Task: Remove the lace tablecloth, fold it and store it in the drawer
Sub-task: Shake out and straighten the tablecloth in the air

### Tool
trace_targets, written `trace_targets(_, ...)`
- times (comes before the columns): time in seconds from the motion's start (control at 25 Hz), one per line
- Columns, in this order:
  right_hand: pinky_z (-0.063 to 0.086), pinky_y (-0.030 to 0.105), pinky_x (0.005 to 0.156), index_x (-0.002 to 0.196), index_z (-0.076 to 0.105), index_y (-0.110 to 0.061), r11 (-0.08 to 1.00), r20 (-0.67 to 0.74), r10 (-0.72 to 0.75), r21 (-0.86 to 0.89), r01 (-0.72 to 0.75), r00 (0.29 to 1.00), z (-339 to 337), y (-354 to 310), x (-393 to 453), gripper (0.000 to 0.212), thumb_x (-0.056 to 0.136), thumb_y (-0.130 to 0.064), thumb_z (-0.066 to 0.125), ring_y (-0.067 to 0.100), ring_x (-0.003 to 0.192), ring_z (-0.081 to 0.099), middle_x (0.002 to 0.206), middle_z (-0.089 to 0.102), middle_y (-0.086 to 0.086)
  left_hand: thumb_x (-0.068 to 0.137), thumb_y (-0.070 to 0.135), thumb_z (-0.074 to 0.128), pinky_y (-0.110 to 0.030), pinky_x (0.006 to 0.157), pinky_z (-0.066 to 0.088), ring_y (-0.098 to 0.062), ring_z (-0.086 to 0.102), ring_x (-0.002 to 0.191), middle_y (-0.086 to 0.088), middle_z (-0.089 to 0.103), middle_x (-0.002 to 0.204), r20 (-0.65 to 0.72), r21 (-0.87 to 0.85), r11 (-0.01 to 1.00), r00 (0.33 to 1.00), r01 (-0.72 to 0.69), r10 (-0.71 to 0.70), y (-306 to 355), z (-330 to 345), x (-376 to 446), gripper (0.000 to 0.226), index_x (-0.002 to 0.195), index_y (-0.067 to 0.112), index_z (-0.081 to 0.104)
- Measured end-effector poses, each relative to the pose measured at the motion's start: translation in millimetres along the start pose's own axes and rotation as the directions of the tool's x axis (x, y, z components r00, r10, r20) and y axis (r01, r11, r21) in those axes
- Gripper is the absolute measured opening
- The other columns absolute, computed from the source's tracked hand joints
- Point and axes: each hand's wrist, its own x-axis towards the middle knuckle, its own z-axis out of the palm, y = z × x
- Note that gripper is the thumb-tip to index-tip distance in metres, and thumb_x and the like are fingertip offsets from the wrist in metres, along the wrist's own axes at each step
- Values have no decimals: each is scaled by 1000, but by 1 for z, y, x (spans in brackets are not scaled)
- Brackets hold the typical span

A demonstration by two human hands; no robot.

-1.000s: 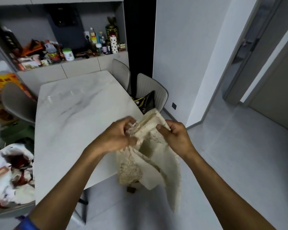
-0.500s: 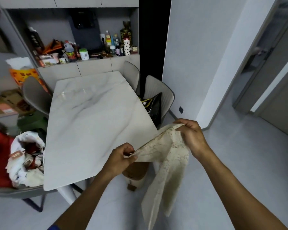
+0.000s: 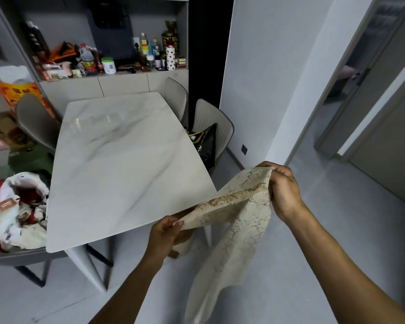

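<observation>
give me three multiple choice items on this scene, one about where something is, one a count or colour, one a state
1. Where is the lace tablecloth?
A. spread flat over the table
B. held up in the air beside the table's near corner
C. lying on the floor

2. What colour are the dots on the white bottle on the sideboard?
A. black
B. green
C. yellow

3. How is the tablecloth held?
A. pinched by the left hand and the right hand, the rest hanging down
B. by one hand only
C. folded into a neat square

Answers:
1 B: the cloth hangs between both hands, and the marble table top lies bare.
2 A: dark dots cover the white bottle.
3 A: each hand grips an upper edge, and loose lace drapes toward the floor.
</observation>
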Motion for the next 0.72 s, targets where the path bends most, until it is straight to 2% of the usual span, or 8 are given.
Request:
trace_targets(0.16,52,22,57,66,70,-10,999,-74,36,39,-33,997,-1,-5,3,37,78,10,41,19,59,63,62,67,6,81,-4,74,-18,60,54,-10,72,70,3,76,74,61,10,995,993,-102,102,4,5,-4,13,83,9,71)
trace_targets(0.28,51,28,66,78,63,-1,997,-139,50,71,-40,989,-2,-11,10,26,78,11,40,25,69,61,73,63,13,73,-4,80,-33,73,60,-28,73,86,-7,77,90,106,27,986,981,-164,160,0,8,-5,16,85,7,78)
trace_targets(0.32,51,27,65,78,61,0,997,-135,41,75,-31,990,-2,-13,11,25,78,11,39,24,68,61,70,63,11,73,-2,81,-34,75,60,-31,71,93,-7,76,96,150,44,979,970,-200,191,-3,10,-5,14,84,7,79)
trace_targets(0.4,50,26,62,75,59,-1,996,-122,33,92,-22,992,-1,-16,14,26,79,10,36,24,64,58,64,59,12,78,7,80,-29,74,57,-29,67,104,5,73,102,281,101,941,917,-322,284,-8,17,-8,11,84,16,80)
trace_targets(0.48,47,28,62,73,56,-1,992,-115,49,119,-36,992,0,-15,18,25,80,9,34,25,64,55,66,55,12,86,19,74,-33,93,52,-25,56,124,2,66,124,367,186,881,863,-435,348,-16,28,-9,13,98,21,78)
trace_targets(0.56,46,27,60,70,56,-3,990,-116,64,136,-48,991,-1,-12,19,25,80,6,34,23,61,54,61,55,10,93,31,63,-37,114,33,-18,33,144,-3,45,152,410,323,805,840,-498,355,-24,39,-9,21,109,22,75)
trace_targets(0.64,44,26,58,69,56,-4,988,-110,70,146,-54,991,-2,-10,20,22,78,2,37,21,57,54,58,56,6,97,37,55,-32,121,19,-11,18,149,8,26,159,430,414,713,812,-567,396,-26,48,-9,32,123,24,68)
trace_targets(0.72,40,25,56,68,54,-5,981,-83,78,185,-62,993,-6,-9,18,12,71,-5,42,21,56,49,57,53,5,95,41,55,-25,120,18,-5,18,148,15,23,159,439,409,682,786,-607,436,-18,55,-11,41,135,34,53)
